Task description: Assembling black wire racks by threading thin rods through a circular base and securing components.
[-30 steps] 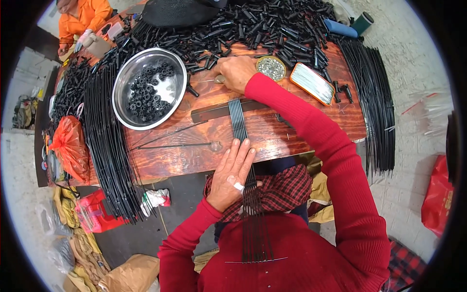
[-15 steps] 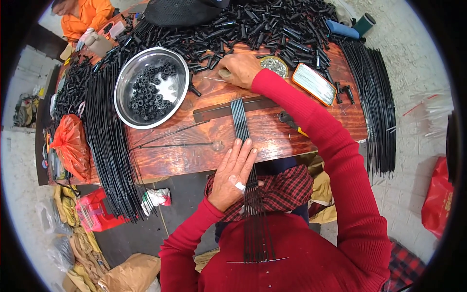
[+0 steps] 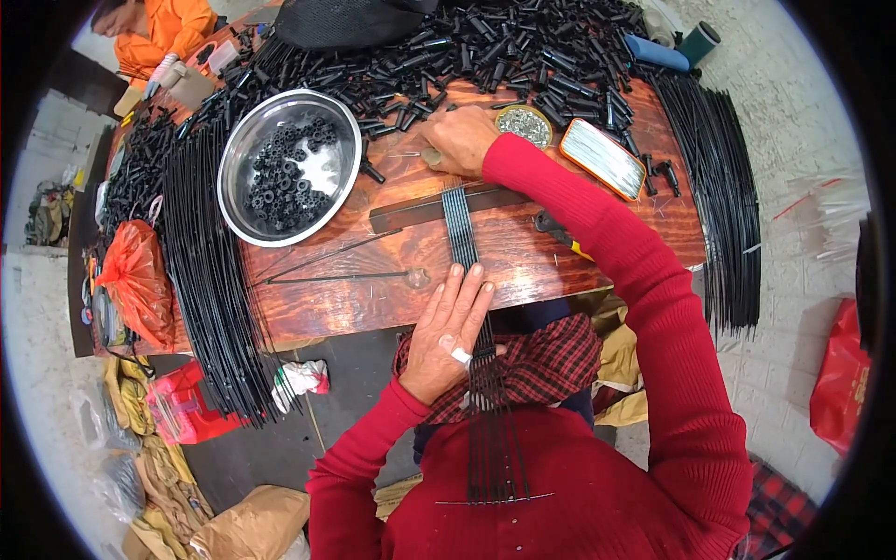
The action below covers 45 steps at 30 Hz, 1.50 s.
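My left hand (image 3: 443, 341) lies along a flat row of thin black rods (image 3: 462, 233), its fingers stretched over them at the table edge and its thumb showing on the other side. White tape wraps one of its digits. The rods run from a dark metal bar (image 3: 401, 217) down over my lap, where a thin wire crosses their near ends. Beyond the bar, my right hand (image 3: 462, 140) is closed low over the table. A tan piece (image 3: 430, 157) and a thin metal shaft show at its fingers; its grip is partly hidden.
A steel bowl (image 3: 353, 191) holds small black rings. Black tubular parts (image 3: 495, 51) heap across the back. Beside my right forearm are a round tin (image 3: 549, 128), an orange-rimmed tray (image 3: 602, 159) of thin wires and pliers (image 3: 560, 233). Rod bundles (image 3: 201, 271) overhang both sides. A co-worker (image 3: 163, 37) sits far left.
My right hand has shifted slightly, and the thin metal shaft at its fingers now points more level. My left hand and the rods have stayed in place.
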Each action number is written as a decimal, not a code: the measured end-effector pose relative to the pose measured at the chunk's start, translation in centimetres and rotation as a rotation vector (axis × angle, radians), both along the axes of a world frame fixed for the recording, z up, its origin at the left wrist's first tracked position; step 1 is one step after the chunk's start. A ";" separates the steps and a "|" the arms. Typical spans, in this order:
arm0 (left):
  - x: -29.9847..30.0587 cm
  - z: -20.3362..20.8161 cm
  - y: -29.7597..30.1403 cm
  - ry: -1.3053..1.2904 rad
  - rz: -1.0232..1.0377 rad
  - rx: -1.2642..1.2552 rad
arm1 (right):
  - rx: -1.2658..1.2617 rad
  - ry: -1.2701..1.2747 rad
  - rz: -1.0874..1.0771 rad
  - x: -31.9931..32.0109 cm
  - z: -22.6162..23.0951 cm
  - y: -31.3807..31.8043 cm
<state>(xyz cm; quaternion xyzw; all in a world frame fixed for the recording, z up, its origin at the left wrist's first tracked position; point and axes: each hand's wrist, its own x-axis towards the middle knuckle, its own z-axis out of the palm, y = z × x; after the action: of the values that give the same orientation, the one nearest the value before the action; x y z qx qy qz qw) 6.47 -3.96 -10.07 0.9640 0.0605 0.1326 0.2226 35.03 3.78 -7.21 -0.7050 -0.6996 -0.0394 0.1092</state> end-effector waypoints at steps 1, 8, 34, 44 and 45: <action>0.0 0.0 0.0 0.001 0.000 0.000 | -0.027 0.007 -0.007 0.1 0.0 0.1; 0.1 0.5 0.0 0.000 -0.007 0.001 | 0.120 0.215 -0.119 1.7 1.3 -0.5; 0.2 0.2 -0.2 -0.033 0.010 0.039 | -0.169 0.498 0.054 3.3 2.3 -8.0; 0.2 0.1 -0.3 -0.036 0.010 0.026 | -0.159 0.479 0.106 2.9 1.9 -8.0; 0.2 0.1 -0.3 -0.038 0.011 0.025 | -0.136 0.473 0.110 2.9 1.8 -8.0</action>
<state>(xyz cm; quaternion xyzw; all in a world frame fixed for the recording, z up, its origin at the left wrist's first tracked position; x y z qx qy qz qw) 6.66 -4.22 -9.99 0.9637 0.0597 0.1526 0.2108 37.94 -4.21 -5.46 -0.6614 -0.6928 0.1799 0.2242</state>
